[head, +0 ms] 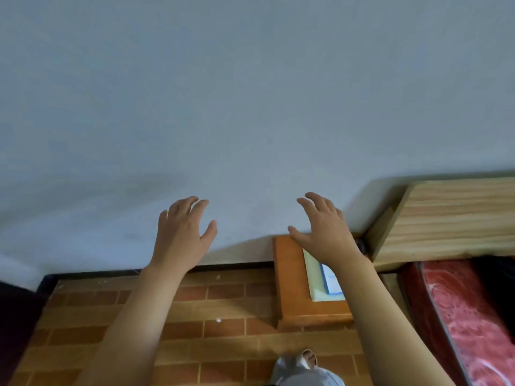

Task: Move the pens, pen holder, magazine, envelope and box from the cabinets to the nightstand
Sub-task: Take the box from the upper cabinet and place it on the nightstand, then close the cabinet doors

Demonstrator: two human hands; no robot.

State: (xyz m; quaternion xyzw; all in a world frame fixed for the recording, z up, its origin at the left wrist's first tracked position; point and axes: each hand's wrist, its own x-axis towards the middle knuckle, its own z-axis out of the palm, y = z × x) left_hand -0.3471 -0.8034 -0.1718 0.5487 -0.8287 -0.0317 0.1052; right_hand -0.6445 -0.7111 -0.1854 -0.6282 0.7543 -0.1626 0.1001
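Note:
An orange wooden nightstand (pixel 289 288) stands against the pale wall, right of centre. On its top lies a flat pale magazine or envelope (pixel 313 274) with a white and blue sheet (pixel 331 282) over it, partly hidden by my right forearm. My right hand (pixel 320 227) hovers above the nightstand's back edge, fingers spread and loosely bent, holding nothing. My left hand (pixel 181 232) is raised in front of the wall to the left, fingers relaxed and holding nothing. No pens, pen holder or box are in view.
A wooden headboard (pixel 446 218) and a bed with a red patterned mattress (pixel 473 316) sit right of the nightstand. The floor (pixel 209 316) has a brick pattern. My foot (pixel 301 369) shows at the bottom. A dark object (pixel 14 316) is at the left edge.

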